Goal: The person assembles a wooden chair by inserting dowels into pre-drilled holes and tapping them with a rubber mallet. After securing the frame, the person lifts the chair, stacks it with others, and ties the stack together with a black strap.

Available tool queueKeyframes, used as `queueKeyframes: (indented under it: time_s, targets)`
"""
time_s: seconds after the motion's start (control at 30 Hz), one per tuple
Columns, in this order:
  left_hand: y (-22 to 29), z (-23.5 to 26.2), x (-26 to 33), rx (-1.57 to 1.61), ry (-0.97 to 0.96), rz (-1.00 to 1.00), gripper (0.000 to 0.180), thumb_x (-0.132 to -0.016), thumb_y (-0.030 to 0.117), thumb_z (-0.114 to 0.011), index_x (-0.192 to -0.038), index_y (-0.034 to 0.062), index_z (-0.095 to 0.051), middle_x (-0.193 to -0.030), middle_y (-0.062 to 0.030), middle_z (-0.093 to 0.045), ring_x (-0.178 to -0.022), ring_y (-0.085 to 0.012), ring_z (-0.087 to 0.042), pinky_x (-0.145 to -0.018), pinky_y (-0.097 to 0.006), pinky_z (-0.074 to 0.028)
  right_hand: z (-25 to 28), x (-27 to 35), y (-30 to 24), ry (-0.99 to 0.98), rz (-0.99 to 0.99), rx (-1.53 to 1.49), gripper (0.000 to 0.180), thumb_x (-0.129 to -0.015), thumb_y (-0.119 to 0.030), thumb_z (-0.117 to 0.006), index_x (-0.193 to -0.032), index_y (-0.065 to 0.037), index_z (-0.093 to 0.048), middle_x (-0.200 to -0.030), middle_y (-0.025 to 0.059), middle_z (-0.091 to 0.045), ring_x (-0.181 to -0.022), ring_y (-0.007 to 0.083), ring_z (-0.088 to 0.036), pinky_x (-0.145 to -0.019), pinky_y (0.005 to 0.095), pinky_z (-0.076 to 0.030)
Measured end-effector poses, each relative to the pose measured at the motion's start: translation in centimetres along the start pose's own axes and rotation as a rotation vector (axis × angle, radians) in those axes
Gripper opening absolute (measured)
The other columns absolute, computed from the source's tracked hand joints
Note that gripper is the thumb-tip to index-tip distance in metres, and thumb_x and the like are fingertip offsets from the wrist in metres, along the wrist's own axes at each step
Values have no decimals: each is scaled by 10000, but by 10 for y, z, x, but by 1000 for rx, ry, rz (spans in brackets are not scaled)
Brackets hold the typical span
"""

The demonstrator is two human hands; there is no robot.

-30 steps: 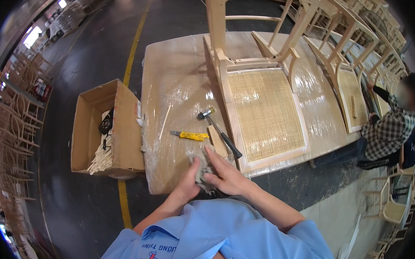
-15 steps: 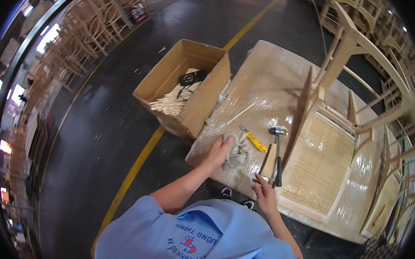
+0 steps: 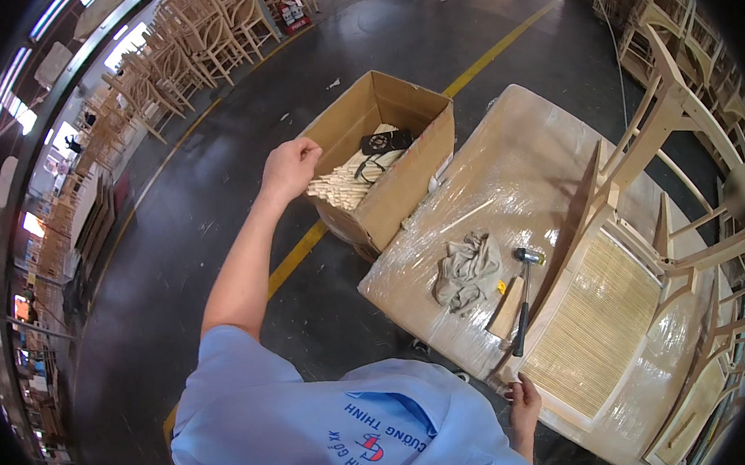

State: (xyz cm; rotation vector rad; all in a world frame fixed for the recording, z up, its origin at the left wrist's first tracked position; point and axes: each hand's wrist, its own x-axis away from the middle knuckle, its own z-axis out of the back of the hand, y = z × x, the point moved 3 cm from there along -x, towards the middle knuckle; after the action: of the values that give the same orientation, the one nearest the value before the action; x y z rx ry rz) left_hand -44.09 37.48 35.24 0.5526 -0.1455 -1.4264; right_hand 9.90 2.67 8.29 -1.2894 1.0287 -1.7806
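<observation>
My left hand [image 3: 291, 168] is raised at the left rim of a cardboard box [image 3: 399, 201], its fingers curled together; whatever they may hold is hidden. Inside the box lie many pale wooden sticks [image 3: 338, 192] and a black item [image 3: 386, 142] with a dark strap or cord. By the table's front edge, my right hand [image 3: 525, 402] has its fingers loosely bent and apart, close to the corner of a wooden chair with a woven seat [image 3: 591, 321]. A crumpled grey cloth [image 3: 468, 272] covers most of a yellow-handled tool [image 3: 501, 287]. Beside it lie a wooden block [image 3: 506, 307] and a mallet [image 3: 524, 297].
A plastic-wrapped table [image 3: 422, 262] carries the chair and a thin stick [image 3: 467, 215]. More chair frames [image 3: 710, 351] crowd the right side. Stacked chairs [image 3: 201, 26] line the far left, past a yellow floor line [image 3: 300, 252].
My left hand has left the cloth and moved left and up to the box. The cloth now hides most of the yellow tool. My right hand has shifted right along the table edge.
</observation>
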Motion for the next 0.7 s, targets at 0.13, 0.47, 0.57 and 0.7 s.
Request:
queueKeyframes:
  time_s: [0.13,0.47,0.57,0.7]
  targets:
    - [4,-27,-23,-156,-352,-211,235,-935,231,-681,-1022,34,-774,-964,-169,-773,-892,-304,-747,-815,-399,-572,-13,-5,-10,148,-17,-27,395,-1080,-195,-601,-1399,38,-608,-1042,96,-727,-818,138,-667,-716,284,-540]
    - [22,-82,-16,-417,-642,-290,273,-864,325,-759,-978,82,-806,-969,-194,-752,-968,-376,-723,-858,-481,-563,-89,-2,-8,37,-82,-19,347,-1043,-109,-638,-1368,12,-640,-1038,95,-735,-845,144,-675,-778,293,-567]
    - [14,-79,-15,-412,-587,-315,259,-856,276,-743,-993,62,-796,-999,-199,-739,-992,-384,-713,-868,-490,-557,-94,-5,-14,38,-73,77,343,-1035,-121,-643,-1350,12,-657,-1014,113,-748,-838,156,-694,-775,302,-578]
    - [2,-72,-10,-297,-414,-376,255,-845,171,-723,-1058,39,-768,-995,-206,-729,-967,-379,-711,-863,-481,-551,-88,-13,-30,58,-53,147,341,-1037,-122,-630,-1347,17,-659,-985,115,-757,-827,158,-710,-781,302,-582]
